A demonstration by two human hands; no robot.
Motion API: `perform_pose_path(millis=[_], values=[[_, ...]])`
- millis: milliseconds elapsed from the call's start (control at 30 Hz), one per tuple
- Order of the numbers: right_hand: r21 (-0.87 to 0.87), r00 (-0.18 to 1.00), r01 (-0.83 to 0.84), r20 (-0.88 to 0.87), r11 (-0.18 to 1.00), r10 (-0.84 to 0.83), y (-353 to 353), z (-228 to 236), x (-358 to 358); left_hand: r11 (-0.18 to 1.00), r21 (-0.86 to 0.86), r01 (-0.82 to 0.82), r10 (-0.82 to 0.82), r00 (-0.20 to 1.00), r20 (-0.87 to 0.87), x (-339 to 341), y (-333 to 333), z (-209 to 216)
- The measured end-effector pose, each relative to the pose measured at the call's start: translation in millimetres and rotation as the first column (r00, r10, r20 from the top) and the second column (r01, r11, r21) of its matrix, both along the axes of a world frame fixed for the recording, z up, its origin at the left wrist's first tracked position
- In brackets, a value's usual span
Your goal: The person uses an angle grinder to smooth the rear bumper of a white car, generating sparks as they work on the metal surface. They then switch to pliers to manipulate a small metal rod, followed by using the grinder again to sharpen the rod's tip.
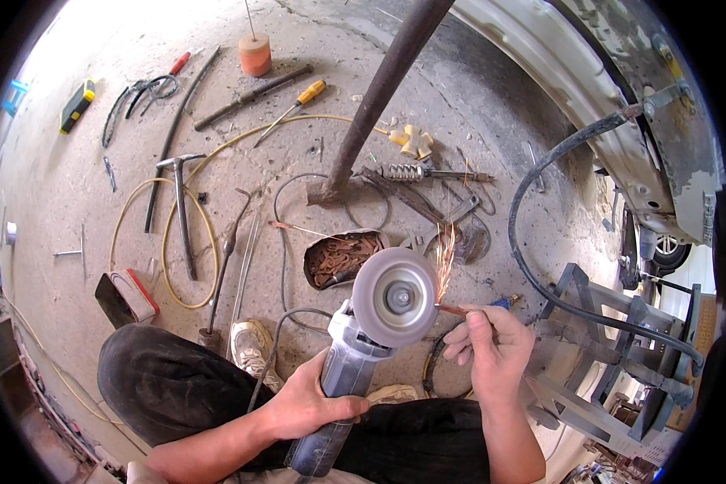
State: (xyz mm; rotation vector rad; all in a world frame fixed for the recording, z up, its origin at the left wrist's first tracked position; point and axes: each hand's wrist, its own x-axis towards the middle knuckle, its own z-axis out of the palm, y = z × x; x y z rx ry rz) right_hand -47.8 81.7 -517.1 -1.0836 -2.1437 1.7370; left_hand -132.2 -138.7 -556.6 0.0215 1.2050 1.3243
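Observation:
My left hand [319,401] is wrapped round the body of a grey and black angle grinder [349,367], held above my lap with its disc upward. The round grinding disc [369,302] faces me. Between thumb and fingers, my right hand [496,347] pinches a small, thin rusty metal piece [453,310]. Its tip meets the right edge of the disc, and orange sparks [445,262] fly upward from there. Just beyond the grinder sits a cut-open container [307,270] full of small rusty metal pieces [343,256]; the disc hides part of its right side.
A thick metal pipe [387,81] slants up from the floor ahead. Around it lie an adjustable wrench [419,239], a spring-loaded tool [403,173], a hammer [182,210], a yellow-handled screwdriver [298,105] and a yellow cable [165,242]. A black hose [518,218] and metal frame [605,355] stand right.

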Motion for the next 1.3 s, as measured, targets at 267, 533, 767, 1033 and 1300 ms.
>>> perform_pose_path(millis=[267, 533, 767, 1033, 1300], values=[[0.023, 1.0, -0.023, -0.004, 0.999, 0.023, 1.4, -0.4, 1.1, 1.0, 0.009, -0.025, 0.025, 1.0, 0.003, -1.3, 1.4, 1.9], [-0.143, 0.989, 0.033, -0.14, 0.989, -0.054, 5.6, -5.3, 5.3, 0.999, 0.015, -0.041, 0.04, 0.999, 0.019, 0.2, 1.3, 1.4], [-0.329, 0.98, 0.123, -0.105, 0.936, -0.166, 5.8, -6.4, 1.6, 1.0, 0.005, -0.017, 0.016, 0.997, 0.08, -1.2, 1.0, 2.9], [-0.358, 0.99, 0.114, -0.04, 0.927, -0.138, 8.4, -12.0, 1.7, 1.0, 0.002, -0.01, 0.01, 1.0, 0.005, 0.3, -0.4, 0.4], [-0.397, 0.992, 0.119, 0.011, 0.91, -0.125, 12.7, -16.5, 2.1, 0.999, 0.0, -0.038, 0.038, 0.994, 0.098, -4.6, -1.0, 5.6]])
